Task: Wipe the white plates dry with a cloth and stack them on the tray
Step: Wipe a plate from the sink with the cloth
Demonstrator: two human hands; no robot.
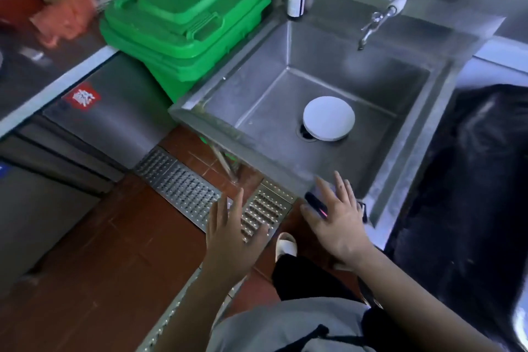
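Seeing both my left hand [228,240] and right hand [337,220] spread and holding nothing, I would take the plate [329,118] at the middle of the sink [200,111] by its rim, as it is probably wet, slippery and fragile.

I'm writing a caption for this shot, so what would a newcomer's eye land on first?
First the white plate, lying alone on the floor of the steel sink, partly over the drain. Next the bright green bin wedged against the sink's left side. Then the two open hands, left hand and right hand, spread empty at the sink's near edge.
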